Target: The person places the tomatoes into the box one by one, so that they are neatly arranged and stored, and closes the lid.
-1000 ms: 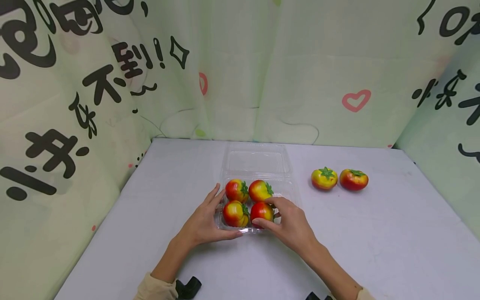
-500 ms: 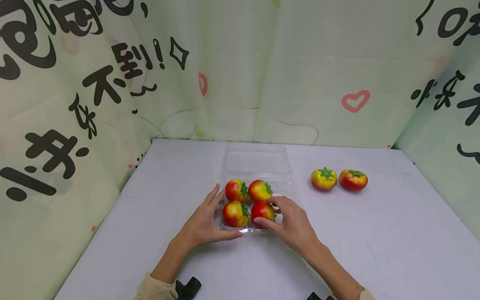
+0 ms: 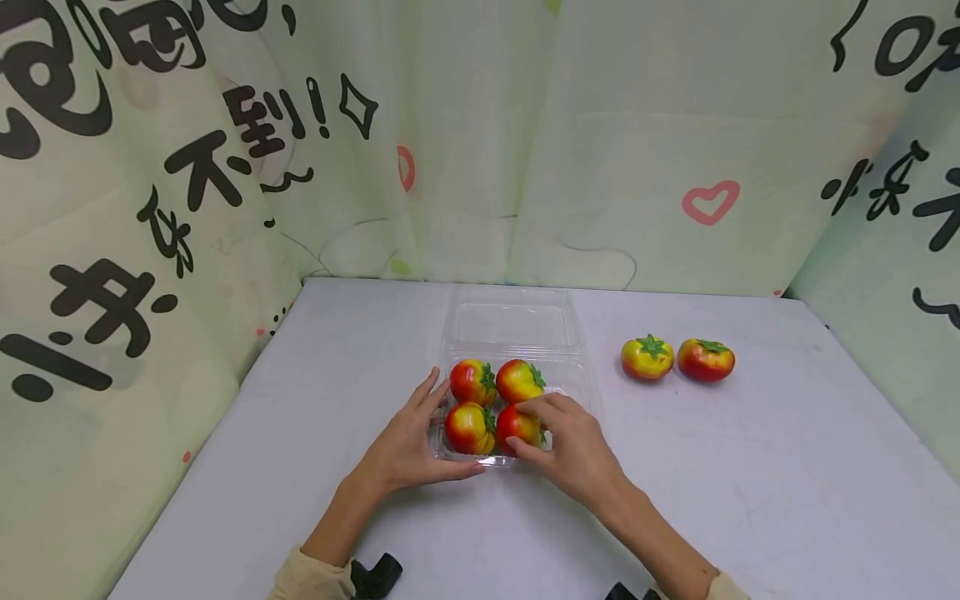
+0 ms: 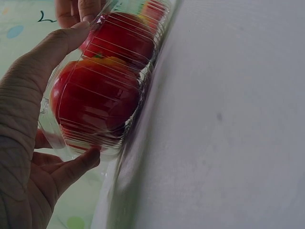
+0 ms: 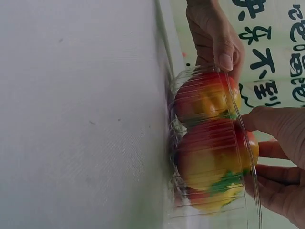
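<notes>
A clear plastic clamshell box (image 3: 570, 377) stands on the table with its lid folded back, holding several red-and-yellow tomatoes with green leafy tops. My left hand (image 3: 408, 442) holds the box at its near-left corner, thumb along the front wall and fingers at the left side. At the near-right spot, my right hand (image 3: 573, 446) pinches a tomato (image 3: 516, 427) between thumb and fingers; its right part is hidden by the hand. Beside it sits the near-left tomato (image 3: 469, 428). Behind are the far-left tomato (image 3: 471, 382) and the far-right tomato (image 3: 519, 381).
Two more tomatoes lie on the table to the right of the box, a yellower one (image 3: 647, 358) and a redder one (image 3: 706, 360). A printed curtain (image 3: 600, 150) encloses the back and sides of the white table (image 3: 750, 467).
The tomato in my right hand has turned and shifted slightly left within the box, and the right hand has moved left with it. My left hand stays in place on the box.
</notes>
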Demonstrator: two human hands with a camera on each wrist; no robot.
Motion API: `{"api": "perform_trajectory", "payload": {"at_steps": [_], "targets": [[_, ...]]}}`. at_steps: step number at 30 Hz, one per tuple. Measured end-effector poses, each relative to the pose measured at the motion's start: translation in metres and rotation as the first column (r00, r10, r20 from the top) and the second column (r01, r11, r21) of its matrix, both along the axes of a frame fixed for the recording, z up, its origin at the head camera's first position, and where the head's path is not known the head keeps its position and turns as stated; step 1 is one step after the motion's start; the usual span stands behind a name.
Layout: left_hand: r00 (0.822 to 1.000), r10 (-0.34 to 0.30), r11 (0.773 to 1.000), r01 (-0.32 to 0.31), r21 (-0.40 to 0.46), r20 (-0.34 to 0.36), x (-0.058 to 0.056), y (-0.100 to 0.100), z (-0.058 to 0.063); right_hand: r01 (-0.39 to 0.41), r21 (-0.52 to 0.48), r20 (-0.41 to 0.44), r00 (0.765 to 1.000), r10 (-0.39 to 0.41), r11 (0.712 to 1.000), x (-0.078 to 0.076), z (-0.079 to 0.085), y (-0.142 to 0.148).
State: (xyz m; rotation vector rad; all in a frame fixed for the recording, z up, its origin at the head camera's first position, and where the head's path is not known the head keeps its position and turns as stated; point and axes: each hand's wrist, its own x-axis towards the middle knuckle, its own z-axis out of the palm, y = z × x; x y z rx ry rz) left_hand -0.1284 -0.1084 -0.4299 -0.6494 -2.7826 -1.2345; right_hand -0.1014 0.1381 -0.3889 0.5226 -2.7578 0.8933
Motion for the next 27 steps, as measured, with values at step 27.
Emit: {"api": "perform_trajectory", "payload": {"at_steps": [27], "targets": [[1.0, -0.006, 1.0, 0.006, 0.001, 0.008, 0.0, -0.0004, 0.0012, 0.007, -0.031, -0.018, 1.0, -0.007, 1.0, 0.0005, 0.0002, 0.0022]]}}
